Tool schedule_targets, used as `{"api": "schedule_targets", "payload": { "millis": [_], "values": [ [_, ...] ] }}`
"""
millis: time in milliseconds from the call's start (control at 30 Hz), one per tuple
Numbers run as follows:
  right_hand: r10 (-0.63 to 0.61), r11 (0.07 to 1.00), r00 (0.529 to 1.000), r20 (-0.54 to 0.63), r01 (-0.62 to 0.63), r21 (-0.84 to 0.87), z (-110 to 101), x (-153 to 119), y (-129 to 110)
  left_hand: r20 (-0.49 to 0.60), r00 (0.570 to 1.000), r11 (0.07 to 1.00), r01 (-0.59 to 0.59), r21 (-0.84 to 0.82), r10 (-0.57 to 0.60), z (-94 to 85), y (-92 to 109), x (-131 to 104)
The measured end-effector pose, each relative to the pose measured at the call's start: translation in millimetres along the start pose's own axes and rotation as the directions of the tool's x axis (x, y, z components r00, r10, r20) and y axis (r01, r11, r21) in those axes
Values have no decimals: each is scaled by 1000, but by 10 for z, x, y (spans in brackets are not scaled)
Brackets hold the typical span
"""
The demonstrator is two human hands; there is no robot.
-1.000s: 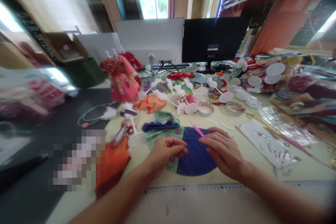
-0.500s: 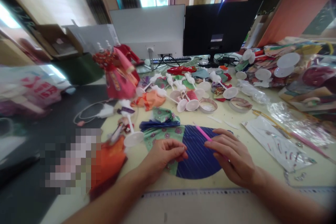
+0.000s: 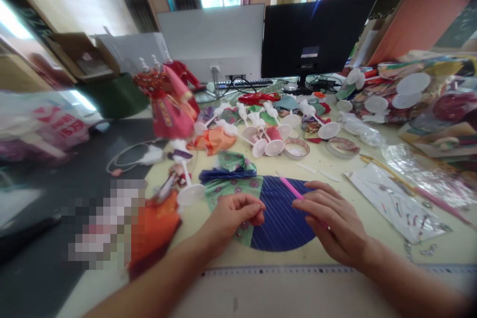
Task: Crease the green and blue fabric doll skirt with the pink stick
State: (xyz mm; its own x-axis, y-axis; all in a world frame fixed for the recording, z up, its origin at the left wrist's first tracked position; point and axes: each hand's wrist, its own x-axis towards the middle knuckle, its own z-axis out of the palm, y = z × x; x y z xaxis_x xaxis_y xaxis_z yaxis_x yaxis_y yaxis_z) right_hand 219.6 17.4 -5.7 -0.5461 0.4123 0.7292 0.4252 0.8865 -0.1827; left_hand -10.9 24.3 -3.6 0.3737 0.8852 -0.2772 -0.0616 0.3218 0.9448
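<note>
My right hand [image 3: 337, 221] is closed round a slim pink pen-like tool [image 3: 289, 187], whose thin pale tip points up and to the left. Thumb and fingertips of my left hand [image 3: 234, 213] are pinched together; whatever is between them is too small to make out. Under both hands a doll-sized dress [image 3: 278, 226] lies spread flat, half green with purple flowers, half dark blue with pale stripes. Its gathered top [image 3: 234, 166] lies beyond my left hand. The pen's tip is over the blue half, apart from my left fingers.
A ruler strip [image 3: 261, 272] runs along the front. White doll stands [image 3: 274, 147] and tape rolls [image 3: 297, 149] lie behind the dress. On the right are a clear packet of small trinkets [image 3: 398, 208] and a yellow tool [image 3: 387, 174]. Orange cloth [image 3: 158, 228] lies left; monitors [image 3: 316, 39] stand behind.
The view has shifted slightly. Both hands keep nearly the same place and grip, and the dress lies as before.
</note>
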Motion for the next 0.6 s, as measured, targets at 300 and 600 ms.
{"api": "schedule_targets", "payload": {
  "millis": [300,600],
  "values": [
    [-22,1000,999,37,22,12,46,11,-41,-27,999,999,-18,-32,18,3,-35,-4],
    [-7,1000,1000,25,6,25,66,11,-71,3,1000,998,10,-69,-10,50,-5,-35]
  ]
}}
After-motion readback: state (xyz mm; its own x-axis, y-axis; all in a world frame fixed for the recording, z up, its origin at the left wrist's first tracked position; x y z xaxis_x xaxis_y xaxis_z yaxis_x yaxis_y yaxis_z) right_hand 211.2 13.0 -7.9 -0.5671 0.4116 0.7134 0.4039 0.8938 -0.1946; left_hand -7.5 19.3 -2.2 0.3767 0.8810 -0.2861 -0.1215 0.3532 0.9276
